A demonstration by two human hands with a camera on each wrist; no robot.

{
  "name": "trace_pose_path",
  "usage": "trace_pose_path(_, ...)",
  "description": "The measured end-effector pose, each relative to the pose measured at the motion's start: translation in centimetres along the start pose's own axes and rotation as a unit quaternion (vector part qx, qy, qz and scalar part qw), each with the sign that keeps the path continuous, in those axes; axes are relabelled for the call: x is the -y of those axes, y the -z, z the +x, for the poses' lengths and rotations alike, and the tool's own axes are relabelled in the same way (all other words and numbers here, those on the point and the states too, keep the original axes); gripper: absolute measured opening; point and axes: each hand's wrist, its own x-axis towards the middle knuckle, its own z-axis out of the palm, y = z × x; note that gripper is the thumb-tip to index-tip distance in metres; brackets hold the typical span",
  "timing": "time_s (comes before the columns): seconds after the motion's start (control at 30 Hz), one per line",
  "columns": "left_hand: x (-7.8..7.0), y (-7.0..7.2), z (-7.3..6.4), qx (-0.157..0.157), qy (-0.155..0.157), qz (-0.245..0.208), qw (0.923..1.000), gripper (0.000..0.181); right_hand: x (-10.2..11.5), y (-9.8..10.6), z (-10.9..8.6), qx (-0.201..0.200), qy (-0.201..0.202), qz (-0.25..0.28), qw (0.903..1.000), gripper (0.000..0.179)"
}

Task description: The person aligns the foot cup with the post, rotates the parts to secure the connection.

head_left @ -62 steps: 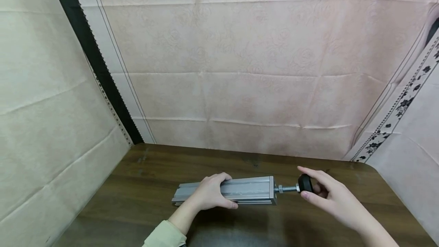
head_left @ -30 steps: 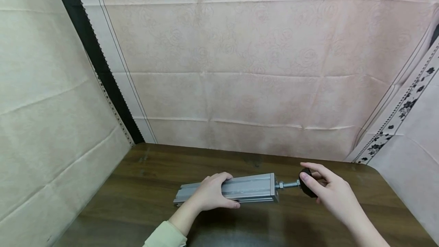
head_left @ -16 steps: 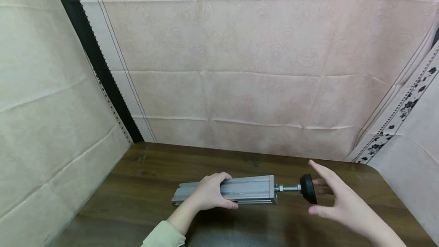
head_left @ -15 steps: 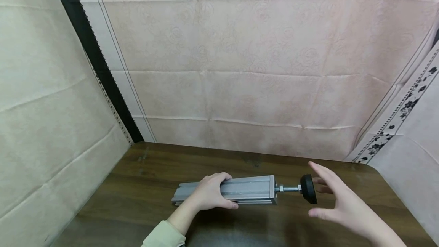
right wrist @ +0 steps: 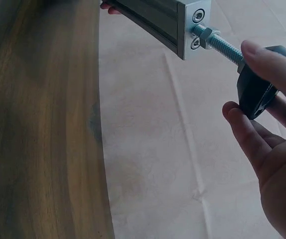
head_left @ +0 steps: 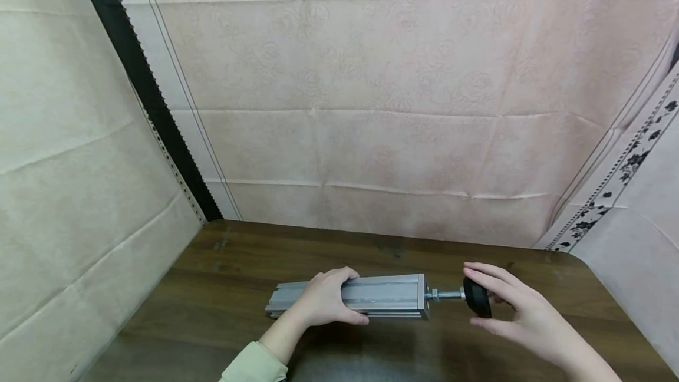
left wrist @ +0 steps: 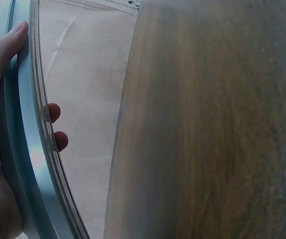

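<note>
My left hand [head_left: 329,297] grips a grey aluminium extrusion profile [head_left: 384,295] near its middle, thumb on the near side. In the left wrist view two fingertips [left wrist: 61,141] curl past the far edge of the profile. A threaded stud [right wrist: 226,49] with a hex nut [right wrist: 210,36] sticks out of the profile's end plate [right wrist: 189,37]. On the stud's outer end sits a black levelling foot [head_left: 477,297]. My right hand [head_left: 522,311] holds this foot by its rim, thumb on one side and fingers on the other. In the right wrist view two screw heads show on the end plate.
Below the profile lies a dark brown wooden table [head_left: 254,252] with rounded far corners. Pale patterned cloth [head_left: 371,105] hangs behind it, and more cloth [head_left: 79,164] closes off the left and right sides.
My right hand turned the foot, let go with spread fingers about half a second ago, and now has its fingers back round the rim. My left hand and the profile stay nearly still.
</note>
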Motion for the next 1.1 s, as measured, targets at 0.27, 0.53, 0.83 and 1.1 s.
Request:
trace_pose_path(0.27,0.1,-0.1,-0.1,0.004,-0.005,0.009,0.9999,0.077,0.3,-0.6,-0.2,-0.023,-0.071,0.016,0.9971,0.075)
trace_pose_path(0.53,-0.1,0.0,-0.1,0.004,0.000,0.012,0.9999,0.077,1.0,-1.2,0.4,-0.050,-0.195,0.021,0.9793,0.058)
trace_pose_path(0.83,-0.3,-0.3,0.2,0.007,-0.006,0.003,1.0000,0.077,2.3,-0.7,1.4,-0.026,-0.341,-0.033,0.9393,0.031)
trace_pose_path(1.1,-0.2,-0.1,-0.1,-0.001,-0.004,0.013,0.9999,0.075,2.8,-0.9,2.2,-0.003,-0.395,-0.010,0.9186,0.029)
